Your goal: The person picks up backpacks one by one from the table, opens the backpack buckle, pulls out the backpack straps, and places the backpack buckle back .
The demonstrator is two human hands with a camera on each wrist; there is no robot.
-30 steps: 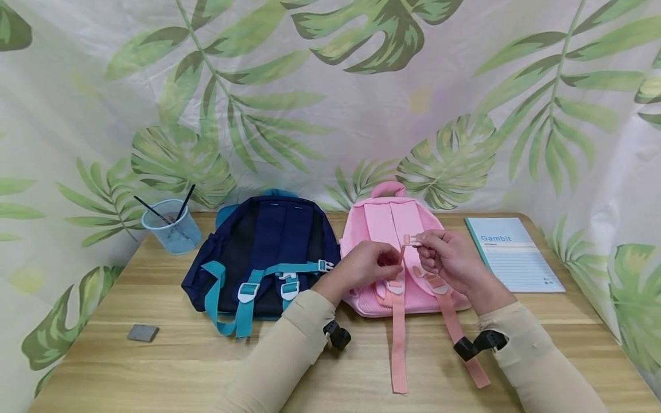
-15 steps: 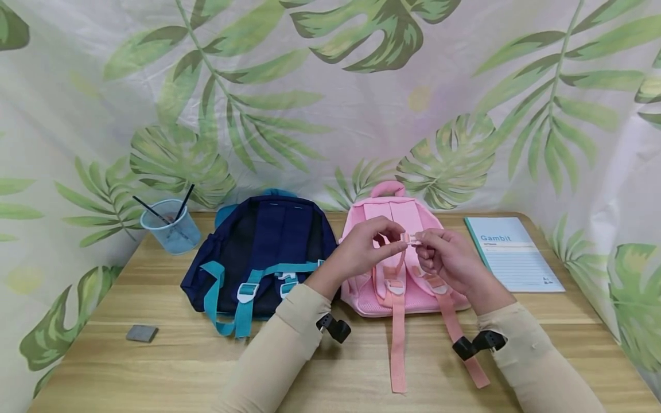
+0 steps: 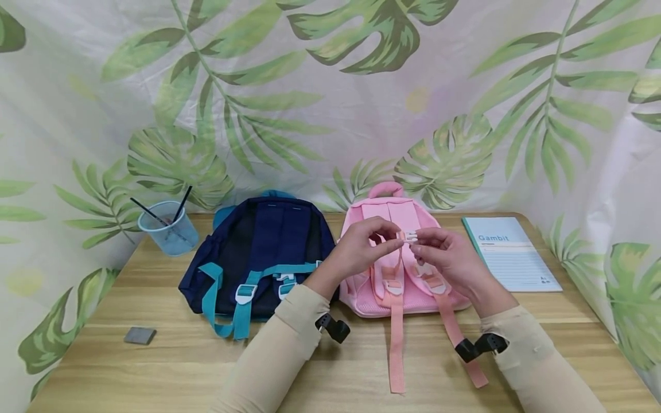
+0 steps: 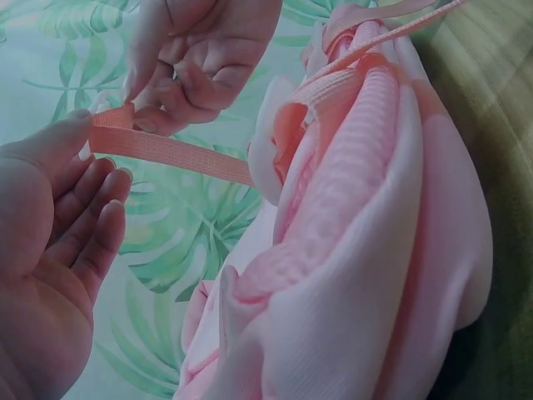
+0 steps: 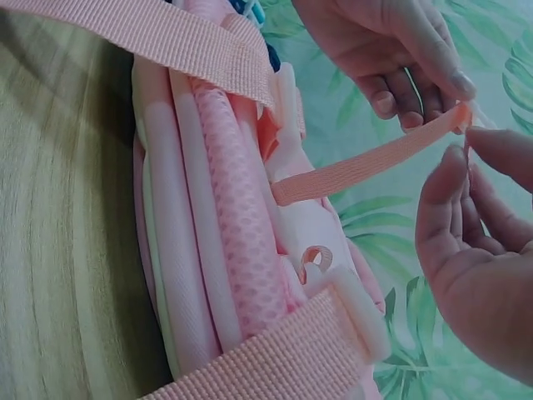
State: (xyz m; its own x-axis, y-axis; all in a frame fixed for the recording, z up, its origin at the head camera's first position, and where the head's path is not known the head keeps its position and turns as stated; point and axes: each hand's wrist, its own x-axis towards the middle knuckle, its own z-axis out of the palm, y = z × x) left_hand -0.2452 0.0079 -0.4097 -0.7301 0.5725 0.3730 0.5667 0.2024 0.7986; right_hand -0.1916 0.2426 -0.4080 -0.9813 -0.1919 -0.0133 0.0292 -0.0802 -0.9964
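Observation:
A pink backpack [image 3: 361, 298] lies back-side up on the table, its narrow chest strap [image 5: 366, 162] lifted off it. At the raised end is a small pale side-release buckle [image 3: 411, 236] with prongs pointing right. My left hand [image 3: 358, 246] pinches the buckle's strap end between thumb and fingers. From the other side, my right hand [image 3: 449, 258] holds the prong end at its thumb and fingertips. In the left wrist view, the pink webbing [image 4: 171, 157] runs from the left hand to the backpack. Fingers partly hide the buckle in both wrist views.
Left of it lies a dark blue backpack [image 3: 281, 235] with teal straps. A notebook [image 3: 516, 258] is at the right, and a blue mesh cup [image 3: 172, 235] holding two dark sticks stands at the left. A grey block [image 3: 140, 335] lies near the front left.
My left hand has risen from the hanging webbing to the buckle and pinches it. My right fingers have shifted and spread slightly on the prong end, baring more of the white prongs.

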